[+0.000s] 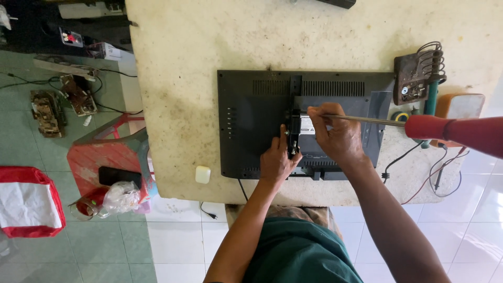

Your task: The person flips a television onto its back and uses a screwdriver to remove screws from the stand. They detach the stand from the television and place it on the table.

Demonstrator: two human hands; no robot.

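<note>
Face down on a stained, cream-coloured worktable (178, 68), a flat-panel monitor (251, 131) shows its matt black plastic back as a person works at the mounting bracket (294, 118) running down its middle. By the look of it, the step in hand is the loosening or tightening of a screw in that bracket. The right hand (335, 133) is curled shut around the thin steel shaft of a long screwdriver (367, 120), close to its tip, while the glossy red handle (456, 131) juts far out to the right, near the lens. The left hand (277, 160) lies on the near half of the panel, fingers loosely bent and pressed against the dark bracket to steady it; whether it actually grips anything cannot be told. Any next move would call for the tip to sit square in the screw head, since a slip could scar the plastic. A ribbed vent grille (309, 87) crosses the far edge of the monitor, and a white label sits just beside the bracket. To the right stands a rusty soldering-iron holder (419, 78) with a coiled wire spring, thin cables trailing off the table's near edge. On the green tiled floor at left are a red plastic stool (105, 157) and bare circuit boards (47, 112).
</note>
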